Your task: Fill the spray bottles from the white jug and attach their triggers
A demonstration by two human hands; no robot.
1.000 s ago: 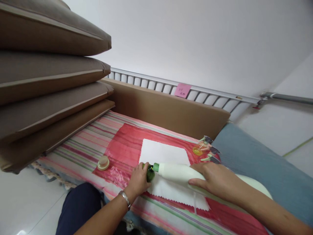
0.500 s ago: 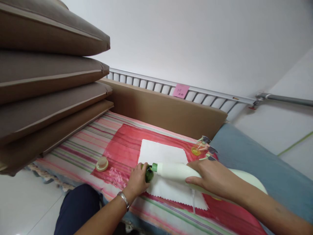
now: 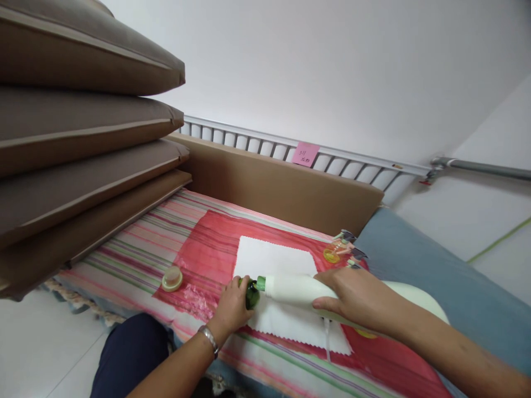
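Note:
My left hand (image 3: 233, 307) is closed round a small, see-through dark green bottle (image 3: 252, 297), over the white cloth with zigzag edges (image 3: 274, 255). In my right hand (image 3: 352, 290) is a big pale green bottle (image 3: 290, 290), tipped nearly level so its green neck (image 3: 261, 283) meets the small bottle's top. Whether liquid flows between them cannot be seen. My right forearm hides part of the big bottle. Below that hand a thin whitish tube-like strip (image 3: 327, 337) hangs over the cloth's edge.
A round pale lid-like piece (image 3: 172, 278) lies left on the red plastic sheet (image 3: 211, 235). Clips stand in a yellow cup (image 3: 332, 255) at right. Brown cushions (image 3: 91, 119) are stacked at left. A brown panel (image 3: 269, 185) and radiator (image 3: 232, 138) line the wall.
The view has shifted very slightly. Both hands keep their hold, and the two bottles stay mouth to mouth.

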